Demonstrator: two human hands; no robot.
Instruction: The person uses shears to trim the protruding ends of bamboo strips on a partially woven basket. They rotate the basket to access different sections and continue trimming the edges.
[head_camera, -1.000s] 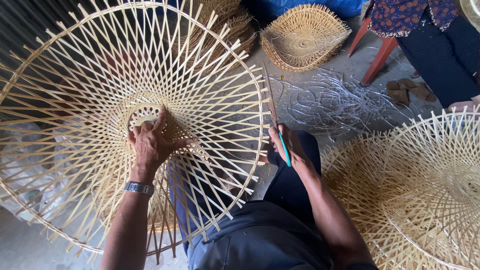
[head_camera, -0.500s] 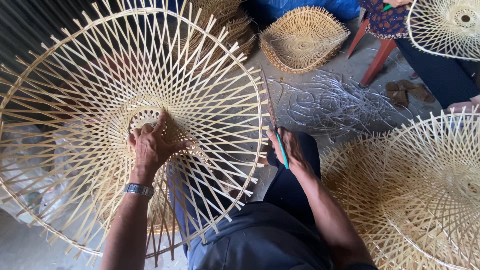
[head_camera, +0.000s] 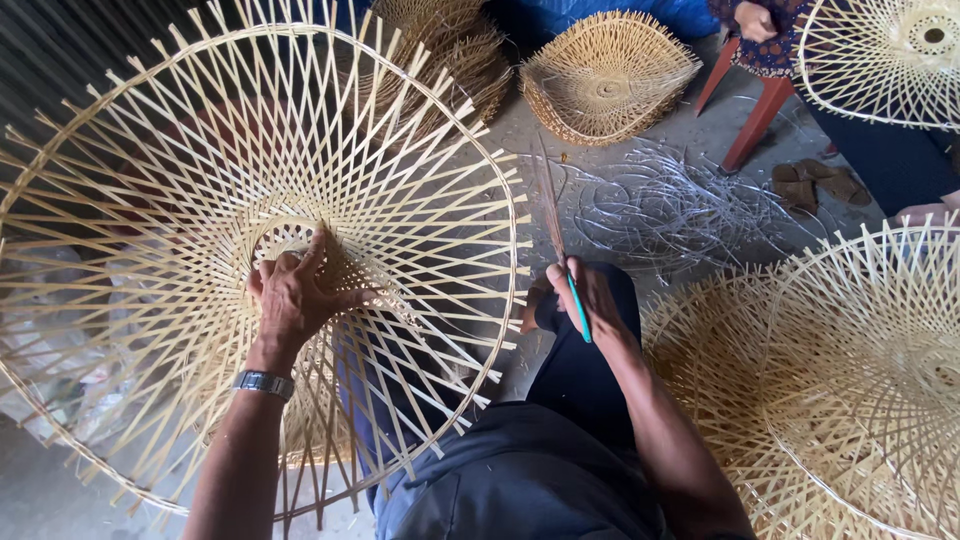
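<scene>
The left hand (head_camera: 292, 296) lies flat on the middle of the big bamboo frame (head_camera: 150, 150), fingers spread and open, pressing near the small centre ring; it does not close around any strip. The right hand (head_camera: 590, 300) is closed on a thin stick with a teal handle (head_camera: 578, 315), whose long dark end points up toward the floor debris, and it rests on the knee in the centre of the picture.

To do this step well, I think the left palm should keep the frame steady at the hub while the right hand brings the tool in between the crossing strips without bending them.

Further out, more frames (head_camera: 860, 390) lie at lower right, a finished basket (head_camera: 605, 75) at top centre, and another person (head_camera: 760, 30) sits at upper right.
</scene>
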